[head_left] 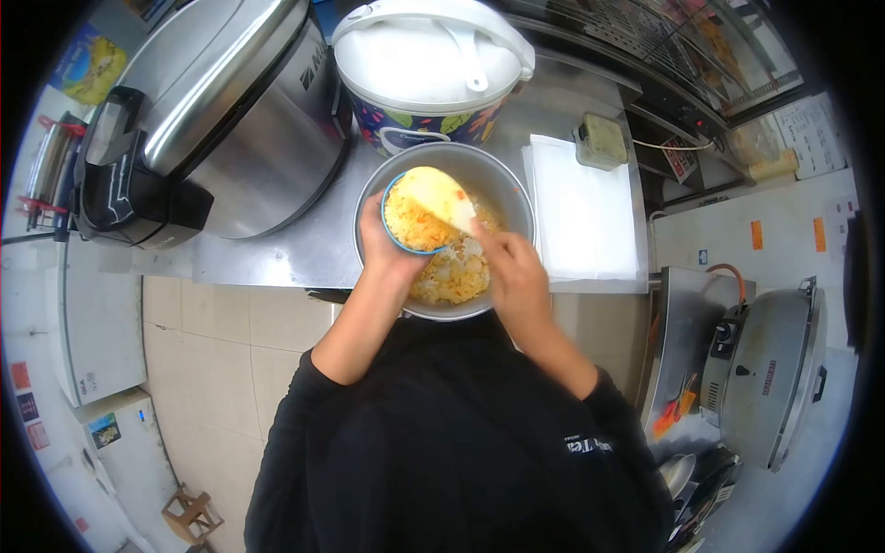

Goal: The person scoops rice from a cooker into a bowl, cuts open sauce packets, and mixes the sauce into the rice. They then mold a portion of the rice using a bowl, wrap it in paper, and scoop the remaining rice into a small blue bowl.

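Note:
My left hand [387, 247] is wrapped round a small blue-rimmed bowl [385, 219] heaped with yellow-orange rice [410, 226]. In my right hand [514, 267] is a pale rice paddle [441, 195], its flat blade lying over the top of the rice in the bowl. Both hands are above a large round metal pot [521, 198], which overlaps the counter's front edge. More yellow rice [461, 281] with orange bits lies at the bottom of the pot. The paddle's handle is mostly hidden in my fingers.
A big steel rice cooker [267, 157] stands at the left. Behind the pot is a white-lidded, patterned rice cooker [433, 69]. White paper sheets [590, 217] and a small lidded container [601, 143] sit on the metal counter [240, 263] to the right. Further right is a grey hinged appliance [770, 378].

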`<state>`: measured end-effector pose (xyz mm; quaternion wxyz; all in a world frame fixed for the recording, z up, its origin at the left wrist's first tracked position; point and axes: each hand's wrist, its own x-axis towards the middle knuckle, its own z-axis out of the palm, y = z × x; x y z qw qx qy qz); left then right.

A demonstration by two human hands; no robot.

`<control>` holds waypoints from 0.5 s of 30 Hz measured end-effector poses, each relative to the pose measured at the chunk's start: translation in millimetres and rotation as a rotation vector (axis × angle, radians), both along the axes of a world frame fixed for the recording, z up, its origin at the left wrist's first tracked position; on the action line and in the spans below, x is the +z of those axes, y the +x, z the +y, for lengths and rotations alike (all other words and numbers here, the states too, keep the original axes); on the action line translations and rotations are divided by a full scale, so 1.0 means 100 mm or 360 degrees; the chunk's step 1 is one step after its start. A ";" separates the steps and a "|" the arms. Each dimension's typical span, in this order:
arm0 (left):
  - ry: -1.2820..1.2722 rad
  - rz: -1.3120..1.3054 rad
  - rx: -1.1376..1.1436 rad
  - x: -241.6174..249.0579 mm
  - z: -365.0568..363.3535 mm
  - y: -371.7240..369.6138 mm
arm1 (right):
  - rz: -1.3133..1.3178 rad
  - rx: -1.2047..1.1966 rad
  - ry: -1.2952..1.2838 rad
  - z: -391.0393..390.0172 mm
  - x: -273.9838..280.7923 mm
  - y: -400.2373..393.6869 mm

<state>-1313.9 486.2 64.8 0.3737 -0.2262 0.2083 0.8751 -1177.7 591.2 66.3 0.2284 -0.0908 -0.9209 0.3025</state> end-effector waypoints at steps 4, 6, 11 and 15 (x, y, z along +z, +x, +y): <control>0.0017 0.0091 0.0031 -0.12 0.02 -0.02 | 0.0112 -0.0038 -0.0487 0.05 -0.01 0.01; 0.0025 0.0162 0.0000 -0.13 0.00 -0.01 | -0.0059 -0.0074 -0.0506 0.08 0.03 0.02; 0.0052 0.0034 0.0091 -0.11 0.02 0.04 | 0.0019 -0.0031 0.0169 -0.13 0.02 0.05; 0.0053 0.0054 0.0110 -0.12 0.00 0.01 | 0.0069 -0.0078 -0.0196 0.00 0.01 0.01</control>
